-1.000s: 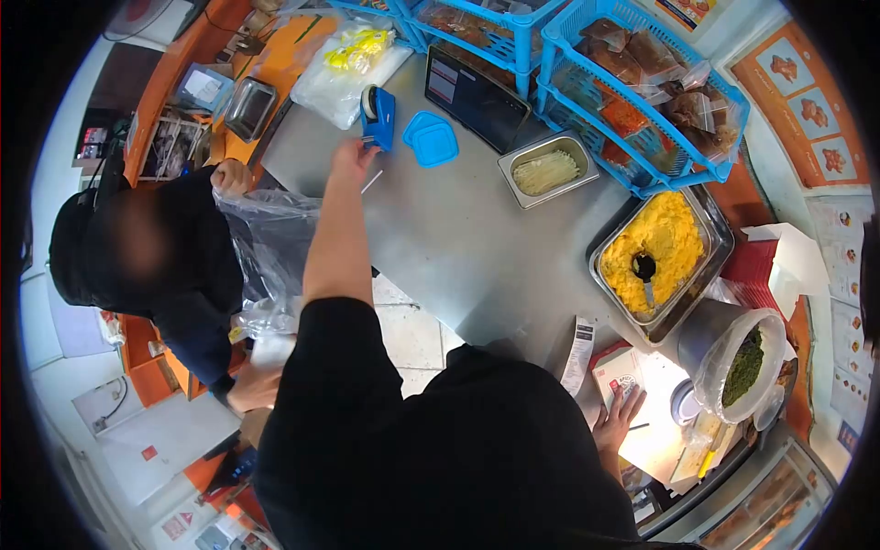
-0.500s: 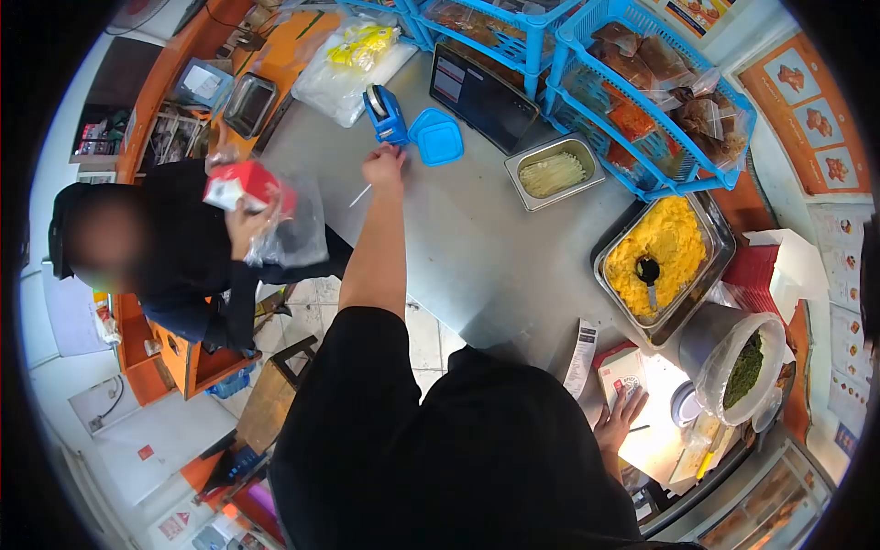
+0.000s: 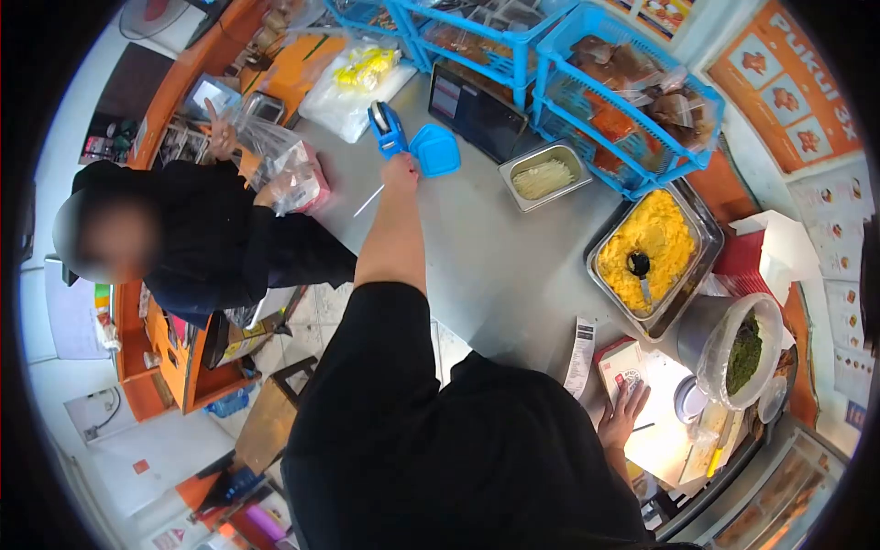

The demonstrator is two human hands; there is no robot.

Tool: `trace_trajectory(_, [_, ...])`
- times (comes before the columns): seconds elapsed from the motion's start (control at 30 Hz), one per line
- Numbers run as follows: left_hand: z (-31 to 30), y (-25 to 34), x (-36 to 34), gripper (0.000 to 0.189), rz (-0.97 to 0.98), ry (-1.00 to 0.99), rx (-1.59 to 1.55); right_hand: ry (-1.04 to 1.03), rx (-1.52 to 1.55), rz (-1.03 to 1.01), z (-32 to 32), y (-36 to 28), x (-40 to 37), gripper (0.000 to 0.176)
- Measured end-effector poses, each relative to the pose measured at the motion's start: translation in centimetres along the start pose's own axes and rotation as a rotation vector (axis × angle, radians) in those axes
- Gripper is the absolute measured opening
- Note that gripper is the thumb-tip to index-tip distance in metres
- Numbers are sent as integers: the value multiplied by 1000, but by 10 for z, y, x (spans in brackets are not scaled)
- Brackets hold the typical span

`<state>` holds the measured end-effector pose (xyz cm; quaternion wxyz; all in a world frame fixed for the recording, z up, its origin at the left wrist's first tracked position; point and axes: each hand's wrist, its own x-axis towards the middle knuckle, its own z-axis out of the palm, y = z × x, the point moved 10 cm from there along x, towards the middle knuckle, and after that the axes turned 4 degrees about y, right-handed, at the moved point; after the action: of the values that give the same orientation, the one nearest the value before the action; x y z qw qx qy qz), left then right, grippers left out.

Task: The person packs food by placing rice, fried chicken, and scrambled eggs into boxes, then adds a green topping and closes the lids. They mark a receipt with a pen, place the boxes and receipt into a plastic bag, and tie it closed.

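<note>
My left hand [image 3: 401,171] is closed at the near end of a blue tape dispenser [image 3: 388,131]; what its fingers hold is hidden. A thin white strip [image 3: 368,201] lies just beside it, and a blue lid [image 3: 434,150] is to its right. My right hand [image 3: 623,417] rests with fingers spread on a white and red printed box [image 3: 621,367]. Left of this box is a printed receipt [image 3: 579,357]. A co-worker [image 3: 183,238] at the left holds a red and white box [image 3: 310,181] in a clear plastic bag.
A metal tray of yellow food [image 3: 649,247] with a black scoop, a tub of green flakes [image 3: 744,359] and a small metal pan [image 3: 544,176] stand on the right. Blue baskets [image 3: 587,119] and a tablet [image 3: 474,112] line the back. A yellow-handled knife [image 3: 714,458] lies lower right.
The co-worker's box has moved right with the bag around it, and one of their hands has lifted away. My view has shifted slightly; my right hand stays on the box.
</note>
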<state>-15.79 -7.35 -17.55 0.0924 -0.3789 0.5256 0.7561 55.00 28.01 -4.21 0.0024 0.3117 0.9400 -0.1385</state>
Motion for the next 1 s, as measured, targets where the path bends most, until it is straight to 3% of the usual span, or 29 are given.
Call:
trace_trajectory(0.13, [44,16,-104,5,98,-75,133,35,-32,-23,0,2,-4,75])
trace_trajectory(0.2, [59,-8,-172,6,134,-237,237,19,-80,-18,6,7,-6,81])
trace_trajectory(0.3, [57,-88,-270,13,31,-540,318,37,-112,-29,12,13,-7,72])
trace_trajectory(0.43, [11,-227,-415,18,-167,-830,474,103,-44,-103,-9,18,-14,67])
trace_trajectory(0.47, [-2,-248,-455,19,-157,-811,634,113,-63,-116,-9,17,-15,69])
trace_trajectory(0.5, [-10,-276,-483,20,-157,-943,718,129,-70,-147,-6,11,-9,70])
trace_trajectory(0.53, [-19,-296,-513,17,-241,-935,726,140,-70,-146,-6,10,-8,71])
trace_trajectory(0.57, [-20,-307,-537,14,-131,-1009,725,165,-64,-167,-8,10,-9,72])
trace_trajectory(0.6, [-26,-340,-540,24,-150,-1058,796,220,-48,-191,-14,7,-8,70])
trace_trajectory(0.63, [-28,-348,-552,25,-118,-975,1011,198,-60,-184,-17,6,-5,67])
trace_trajectory(0.73, [-36,-392,-556,24,68,-917,1037,311,0,-226,-20,11,-9,66])
trace_trajectory(0.87, [-33,-403,-550,31,369,-705,1257,362,43,-284,-16,18,-11,64])
trace_trajectory(1.0, [-25,-399,-549,37,511,-643,1326,332,30,-289,-20,8,-15,57])
